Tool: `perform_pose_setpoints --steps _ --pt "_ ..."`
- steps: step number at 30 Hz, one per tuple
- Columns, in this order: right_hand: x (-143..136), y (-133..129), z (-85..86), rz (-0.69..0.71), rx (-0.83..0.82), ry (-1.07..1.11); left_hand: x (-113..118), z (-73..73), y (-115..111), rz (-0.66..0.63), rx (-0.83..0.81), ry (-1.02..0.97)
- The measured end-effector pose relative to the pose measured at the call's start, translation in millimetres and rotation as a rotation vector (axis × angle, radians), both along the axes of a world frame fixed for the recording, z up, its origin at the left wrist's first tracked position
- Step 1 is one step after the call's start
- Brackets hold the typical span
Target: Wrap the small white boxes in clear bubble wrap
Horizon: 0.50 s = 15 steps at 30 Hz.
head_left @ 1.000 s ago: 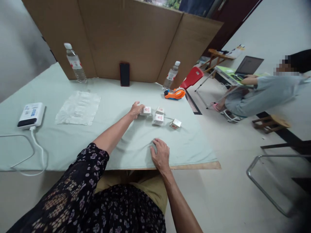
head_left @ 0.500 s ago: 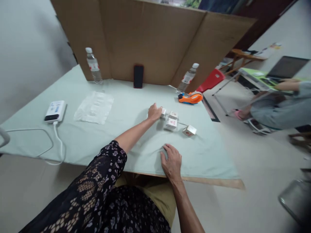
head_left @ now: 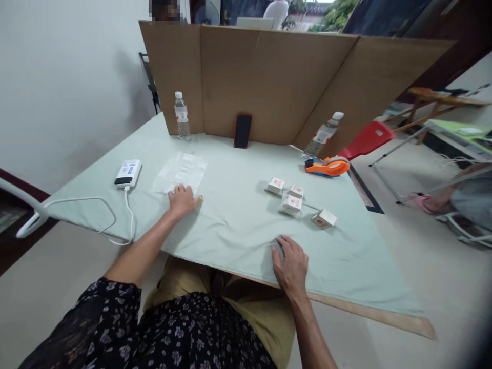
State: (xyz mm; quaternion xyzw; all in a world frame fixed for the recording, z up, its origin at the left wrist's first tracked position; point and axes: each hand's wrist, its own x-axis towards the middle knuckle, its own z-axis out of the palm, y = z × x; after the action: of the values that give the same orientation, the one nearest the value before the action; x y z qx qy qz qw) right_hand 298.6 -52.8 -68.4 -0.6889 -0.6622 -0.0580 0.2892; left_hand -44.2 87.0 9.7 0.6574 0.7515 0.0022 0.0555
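My left hand [head_left: 183,201] is at the near edge of a clear plastic bag [head_left: 180,170] that lies flat on the cloth. Its fingers reach the bag's edge, its thumb is spread to the right, and no held object shows. Further right, my right hand [head_left: 291,262] rests on the cloth by the table's front edge, fingers loosely bent, thumb apart, holding nothing. Beyond it sit small white boxes: a left one [head_left: 275,185], a rear one [head_left: 295,191], a front one [head_left: 292,204] in clear wrap, and one set apart to the right [head_left: 324,219].
A cardboard screen [head_left: 265,84] stands behind a phone [head_left: 243,130], a left water bottle [head_left: 182,117] and a right water bottle [head_left: 323,135]. An orange tape dispenser [head_left: 328,167] lies at right, and a white power bank [head_left: 128,173] with a cable at left. Another person's leg shows far right.
My left hand has left the leftmost box and moved left to the plastic bag. That box stays by the others. My right hand stays on the cloth; the view has shifted.
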Motion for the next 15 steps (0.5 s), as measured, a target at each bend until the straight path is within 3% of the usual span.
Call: perform_pose_setpoints --steps 2,5,7,11,15 --pt "-0.4 0.8 1.0 -0.002 -0.002 0.014 29.8 -2.1 -27.2 -0.096 0.031 -0.01" --pt "-3.4 -0.9 2.5 -0.003 -0.015 0.071 75.3 -4.3 -76.8 -0.36 0.063 -0.044" --pt "-5.6 -3.0 2.6 0.005 -0.016 0.134 93.1 -7.3 -107.5 -0.489 0.071 -0.064" --pt "3.9 -4.8 2.3 0.042 0.075 0.291 94.9 -17.8 -144.3 -0.617 0.09 -0.095" --pt "54.5 11.7 9.5 -0.073 0.228 0.31 86.2 -25.0 -158.0 -0.641 0.084 -0.07"
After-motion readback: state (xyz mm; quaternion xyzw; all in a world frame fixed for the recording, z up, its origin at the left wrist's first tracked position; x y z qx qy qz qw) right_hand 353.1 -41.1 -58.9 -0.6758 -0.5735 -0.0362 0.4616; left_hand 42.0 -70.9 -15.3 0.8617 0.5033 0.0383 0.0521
